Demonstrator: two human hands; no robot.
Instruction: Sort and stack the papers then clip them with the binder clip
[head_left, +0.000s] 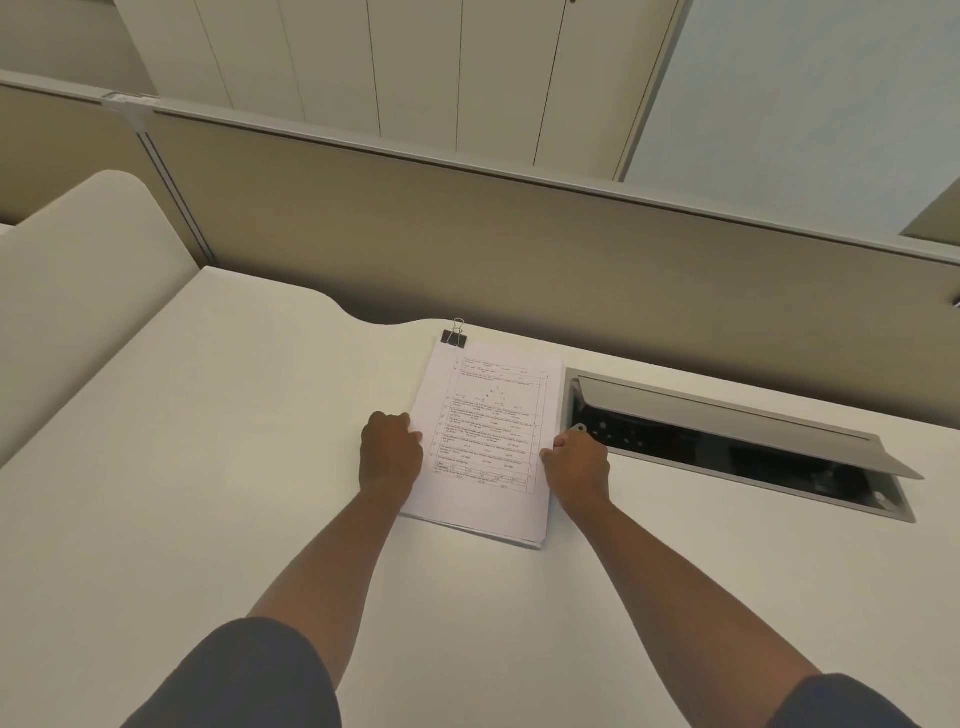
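A stack of printed white papers (483, 436) lies flat on the white desk (208, 467), its sheets nearly squared with a few edges fanned at the near right corner. A black binder clip (455, 336) with silver wire handles sits at the stack's far left corner; whether it grips the sheets or only touches them is unclear. My left hand (389, 452) presses against the stack's left edge, fingers curled onto it. On the opposite side my right hand (576, 465) holds the right edge the same way.
An open cable hatch (727, 441) with a raised grey lid is set into the desk just right of the papers. A beige partition panel (519, 244) runs along the desk's far edge. A white curved side panel (78, 291) stands at the left.
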